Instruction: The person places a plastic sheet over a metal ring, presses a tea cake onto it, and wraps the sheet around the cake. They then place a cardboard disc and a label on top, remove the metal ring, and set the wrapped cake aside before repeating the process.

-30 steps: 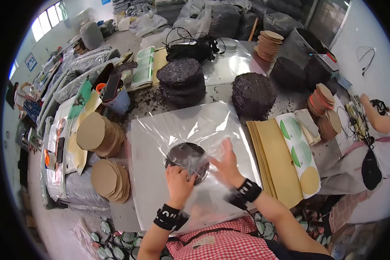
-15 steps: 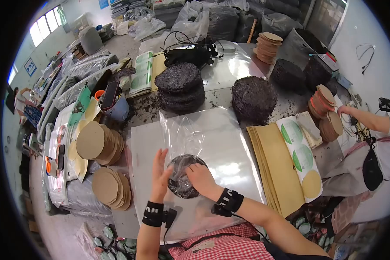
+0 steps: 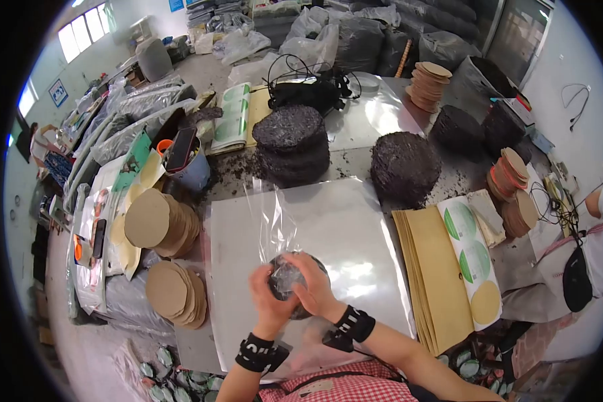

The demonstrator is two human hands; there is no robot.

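Note:
A dark, flaky, round cake (image 3: 303, 309), perhaps dried seaweed, lies in a clear plastic bag (image 3: 275, 228) on the shiny metal sheet (image 3: 348, 221). The loose end of the bag stretches away from me. My left hand (image 3: 271, 299) is curled round the left edge of the cake, over the film. My right hand (image 3: 313, 285) bends over its top and right side, fingers pressing the film inward. The two hands nearly meet above the cake. Their palms hide much of it.
Stacks of dark cakes (image 3: 291, 144) and another dark stack (image 3: 405, 167) stand behind the sheet. Brown cardboard discs (image 3: 157, 221) are piled at left. Brown paper (image 3: 429, 275) and printed green labels (image 3: 463, 231) lie at right. A co-worker (image 3: 589, 261) is at far right.
My left hand has come down from upright beside the cake to curl round its edge. My right hand has shifted over the top. The view has tilted slightly, and the co-worker's arm has drawn back.

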